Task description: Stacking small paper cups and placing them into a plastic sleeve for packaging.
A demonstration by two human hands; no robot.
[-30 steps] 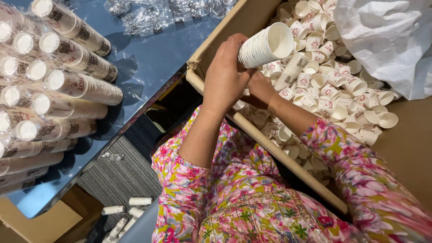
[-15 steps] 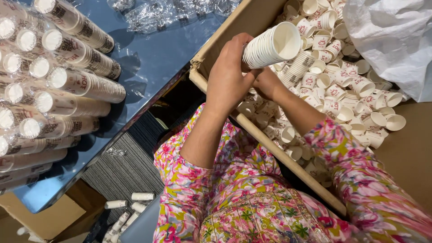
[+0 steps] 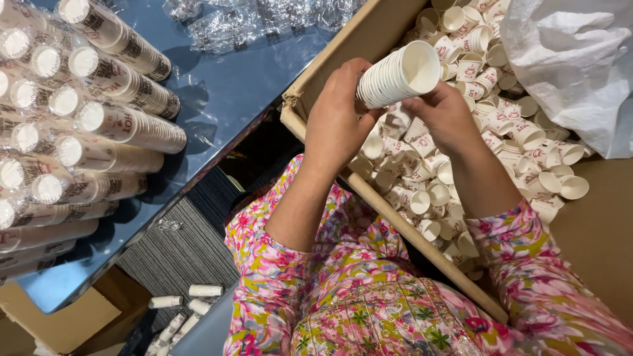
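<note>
Head view: blue table at ten o'clock, loaded with wrapped cup sleeves; done. Cardboard box at two o'clock, loose paper cups left inside. Left hand and right hand, fingers closed around nested cup stack, above the box.

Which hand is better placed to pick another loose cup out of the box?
Probably the right hand: it sits over the loose cups and only steadies the stack of cups near its open end, while the left hand wraps the base.
</note>
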